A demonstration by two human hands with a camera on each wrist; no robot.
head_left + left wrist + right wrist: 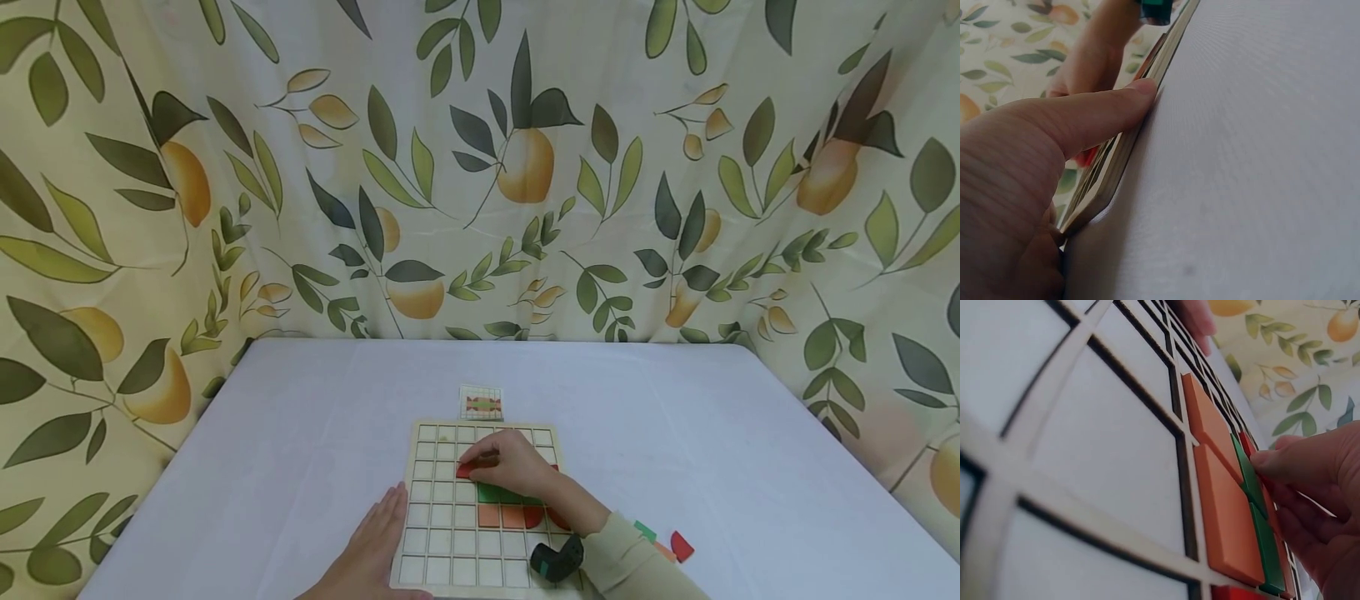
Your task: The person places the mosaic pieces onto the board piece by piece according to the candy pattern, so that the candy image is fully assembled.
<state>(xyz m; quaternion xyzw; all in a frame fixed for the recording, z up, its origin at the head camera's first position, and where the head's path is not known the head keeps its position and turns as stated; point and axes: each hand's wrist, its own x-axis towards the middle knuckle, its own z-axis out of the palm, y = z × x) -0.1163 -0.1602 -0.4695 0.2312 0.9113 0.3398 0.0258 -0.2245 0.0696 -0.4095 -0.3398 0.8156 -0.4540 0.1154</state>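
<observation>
My left hand (371, 537) rests along the left edge of a wooden grid board (439, 542), fingers straight. In the left wrist view its thumb (1107, 112) presses the board's front edge. My right hand (517, 465) is over the board's middle, pinching a small red piece (464, 471) between thumb and fingertips; the piece's full shape is hidden. Just below it, green pieces (491, 493) and orange square pieces (489, 517) lie in the grid cells. A rounded red piece (533, 517) sits beside the orange ones. In the right wrist view, the thumb is close to a green piece (1247, 467).
A small pattern card (481, 404) lies behind the board. Loose pieces lie right of my forearm: a red one (682, 547), a green one (646, 531) and an orange one (664, 551). A dark device (557, 558) is on my right wrist. A leaf-patterned curtain (480, 208) hangs behind the white table (300, 433).
</observation>
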